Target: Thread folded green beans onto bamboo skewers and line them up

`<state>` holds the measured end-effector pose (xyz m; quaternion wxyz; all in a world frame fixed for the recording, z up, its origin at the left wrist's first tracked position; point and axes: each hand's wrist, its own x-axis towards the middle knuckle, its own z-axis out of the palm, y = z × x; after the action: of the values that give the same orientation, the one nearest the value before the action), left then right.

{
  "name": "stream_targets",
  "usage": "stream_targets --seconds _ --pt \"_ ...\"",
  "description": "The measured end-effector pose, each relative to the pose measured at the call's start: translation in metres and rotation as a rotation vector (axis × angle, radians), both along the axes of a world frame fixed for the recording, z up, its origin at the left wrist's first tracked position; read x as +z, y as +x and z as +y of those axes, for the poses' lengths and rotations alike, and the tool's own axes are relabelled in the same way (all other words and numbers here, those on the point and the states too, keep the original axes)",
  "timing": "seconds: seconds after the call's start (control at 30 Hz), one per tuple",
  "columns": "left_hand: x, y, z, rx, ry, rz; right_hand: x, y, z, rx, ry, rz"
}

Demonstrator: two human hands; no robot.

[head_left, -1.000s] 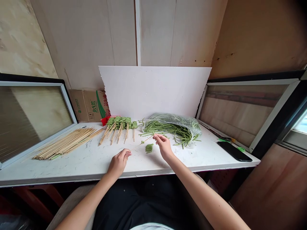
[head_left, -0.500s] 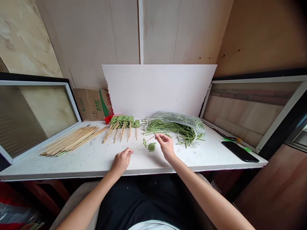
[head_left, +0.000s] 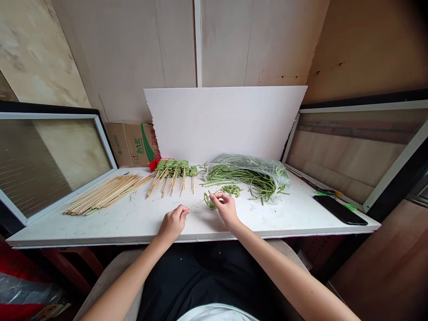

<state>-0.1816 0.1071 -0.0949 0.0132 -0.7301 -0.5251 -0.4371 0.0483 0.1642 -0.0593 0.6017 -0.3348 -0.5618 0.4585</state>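
My left hand [head_left: 173, 222] is closed in a pinch on the near end of a thin wooden skewer [head_left: 197, 203], which slants up and to the right. Toward its far part, a long green bean [head_left: 206, 199] is bent into a loop around the skewer. My right hand [head_left: 224, 208] pinches the bean beside that loop, its thumb and index finger close together. Those fingers partly cover the loop and a small green bundle on the table behind it. Just beyond my right hand lies a little heap of short bean pieces [head_left: 232, 191].
Loose skewers [head_left: 109, 194] lie at the left. Behind them are finished bean skewers [head_left: 175, 167] and a cardboard box [head_left: 132, 145]. A clear bag of long beans [head_left: 247, 176] rests at the back, before a white board [head_left: 224, 122]. A black phone [head_left: 339, 209] lies at the right.
My right hand has come left and slightly down along the skewer, from its far end to the bean loop. My left hand keeps its pinch. The view has shifted slightly.
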Motion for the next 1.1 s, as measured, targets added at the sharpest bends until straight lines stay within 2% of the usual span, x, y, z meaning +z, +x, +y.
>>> stream_targets --seconds 0.17,0.47,0.83,0.97,1.1 --pt "-0.003 -0.002 0.000 0.002 0.023 -0.019 -0.001 -0.002 -0.001 0.023 -0.019 -0.015" --pt "-0.002 -0.001 0.001 -0.005 0.006 -0.005 -0.001 -0.002 -0.003 0.036 0.076 -0.073" --pt "-0.002 -0.003 0.001 0.005 -0.038 -0.027 -0.005 -0.003 -0.002 0.052 0.093 -0.087" --pt "-0.002 -0.003 0.001 0.016 -0.042 -0.018 0.000 0.006 0.006 0.080 0.127 -0.185" --pt "-0.002 -0.002 0.001 0.079 -0.035 0.002 0.004 0.033 0.026 0.137 0.219 -0.423"
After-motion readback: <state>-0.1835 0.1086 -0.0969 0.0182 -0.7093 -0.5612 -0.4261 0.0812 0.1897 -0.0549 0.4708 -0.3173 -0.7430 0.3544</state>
